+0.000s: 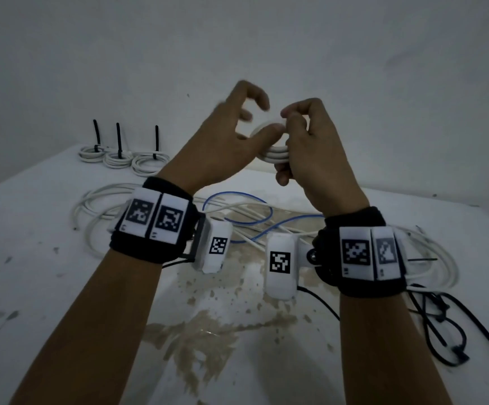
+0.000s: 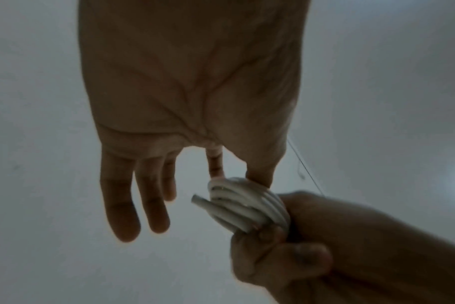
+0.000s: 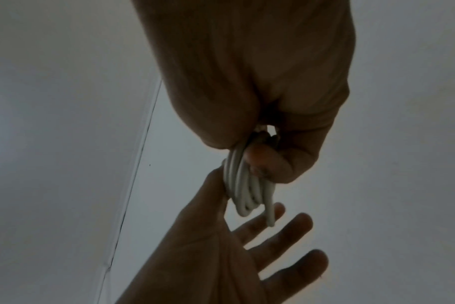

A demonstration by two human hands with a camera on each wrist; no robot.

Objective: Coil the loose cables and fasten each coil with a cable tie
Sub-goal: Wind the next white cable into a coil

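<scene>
A small white cable coil (image 1: 272, 153) is held up above the table. My right hand (image 1: 304, 141) grips it, fingers curled round the loops (image 3: 247, 191). One cut cable end (image 2: 199, 200) sticks out of the coil. My left hand (image 1: 237, 127) is spread beside the coil, fingers straight in the left wrist view (image 2: 133, 195), with only the thumb (image 2: 260, 172) touching the coil's edge. Loose white cables (image 1: 106, 211) and a blue cable (image 1: 237, 217) lie tangled on the table below my wrists.
Three white coils (image 1: 120, 159) fastened with upright black cable ties stand in a row at the table's back left. Loose black cable ties (image 1: 447, 331) lie at the right front. The white table (image 1: 47, 287) is stained brown in the middle. A plain wall is behind.
</scene>
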